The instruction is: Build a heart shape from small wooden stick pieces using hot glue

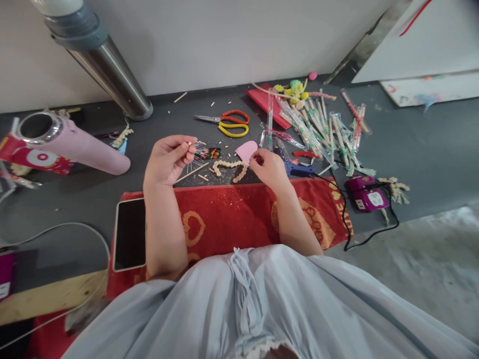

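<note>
Grey floor carries everything: left hand pinches a thin wire bundle, right hand curls beside a bead heart near the red cloth's far edge.

A steel tube ran out past the top edge, and a pink flask was cut at the left. What the right hand pinched was too small to tell.

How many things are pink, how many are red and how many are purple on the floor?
Pink: 2, the pink bottle and the pink foam piece
Red: 2, the red cloth and the red sheet
Purple: 1, the purple power strip
Total: 5
</note>
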### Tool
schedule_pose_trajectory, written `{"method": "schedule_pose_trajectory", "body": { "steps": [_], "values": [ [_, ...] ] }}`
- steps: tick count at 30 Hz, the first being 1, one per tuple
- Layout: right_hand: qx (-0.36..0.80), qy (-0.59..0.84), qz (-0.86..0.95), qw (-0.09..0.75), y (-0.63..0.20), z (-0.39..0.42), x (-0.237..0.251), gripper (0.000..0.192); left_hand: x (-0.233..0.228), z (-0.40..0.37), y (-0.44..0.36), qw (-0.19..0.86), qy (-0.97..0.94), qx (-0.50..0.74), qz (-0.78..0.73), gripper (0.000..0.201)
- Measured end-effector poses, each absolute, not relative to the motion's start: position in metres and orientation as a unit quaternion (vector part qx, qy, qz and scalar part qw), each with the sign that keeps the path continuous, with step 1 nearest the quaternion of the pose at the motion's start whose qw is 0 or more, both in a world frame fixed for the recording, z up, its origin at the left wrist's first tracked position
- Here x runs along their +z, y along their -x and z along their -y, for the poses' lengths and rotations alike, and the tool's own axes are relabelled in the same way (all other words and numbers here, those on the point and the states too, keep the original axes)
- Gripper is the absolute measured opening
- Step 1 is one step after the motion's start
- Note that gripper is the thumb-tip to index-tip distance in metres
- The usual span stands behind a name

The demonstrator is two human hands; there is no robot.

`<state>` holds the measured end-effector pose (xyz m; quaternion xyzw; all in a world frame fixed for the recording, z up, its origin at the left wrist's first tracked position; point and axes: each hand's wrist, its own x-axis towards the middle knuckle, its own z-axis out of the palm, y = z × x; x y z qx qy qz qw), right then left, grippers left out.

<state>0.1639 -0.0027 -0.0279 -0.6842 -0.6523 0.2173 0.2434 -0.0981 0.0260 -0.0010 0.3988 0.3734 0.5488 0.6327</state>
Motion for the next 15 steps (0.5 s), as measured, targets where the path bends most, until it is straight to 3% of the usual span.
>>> {"method": "schedule_pose_trajectory", "body": {
  "steps": [7,15],
  "values": [
    [0.159,0.711,0.658,0.191,-0.172,0.003,-0.026,0.018,0.0,-0.024,0.071,0.644,-0.438,0.448,-0.438,0.008],
    [0.112,0.724,0.678,0.059,-0.174,0.002,-0.026,0.026,-0.015,-0.025,0.046,0.689,-0.474,0.349,-0.423,0.031]
  ]
}}
